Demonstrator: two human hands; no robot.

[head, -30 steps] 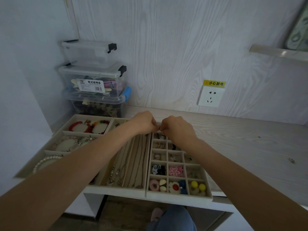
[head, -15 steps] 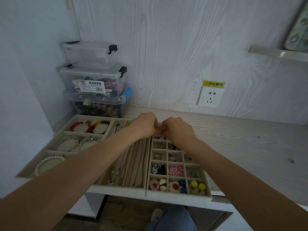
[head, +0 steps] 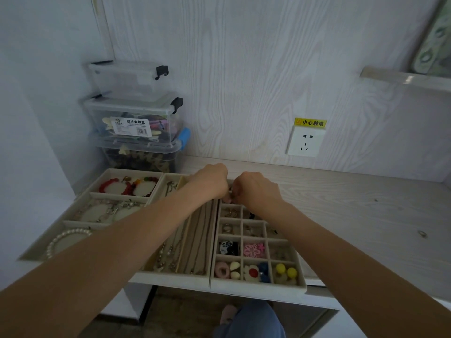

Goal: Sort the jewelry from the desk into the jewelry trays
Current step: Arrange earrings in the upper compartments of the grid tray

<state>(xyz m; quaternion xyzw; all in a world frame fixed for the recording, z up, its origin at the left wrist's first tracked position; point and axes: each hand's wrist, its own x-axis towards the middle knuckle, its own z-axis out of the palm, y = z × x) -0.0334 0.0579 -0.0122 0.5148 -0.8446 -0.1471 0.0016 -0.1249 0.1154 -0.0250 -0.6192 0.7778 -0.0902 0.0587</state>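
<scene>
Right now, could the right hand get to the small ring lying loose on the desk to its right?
Probably yes: the ring lies on bare desk, nothing between it and the right hand.

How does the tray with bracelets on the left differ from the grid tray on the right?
The bracelet tray has a few wide compartments, each holding bead or pearl bracelets on oval pads; the grid tray is split into many small square cells holding rings, earrings and colourful small pieces. The bracelet tray lies free of the hands, while both hands work over the grid tray's far end. Both are beige and sit on the desk.
</scene>
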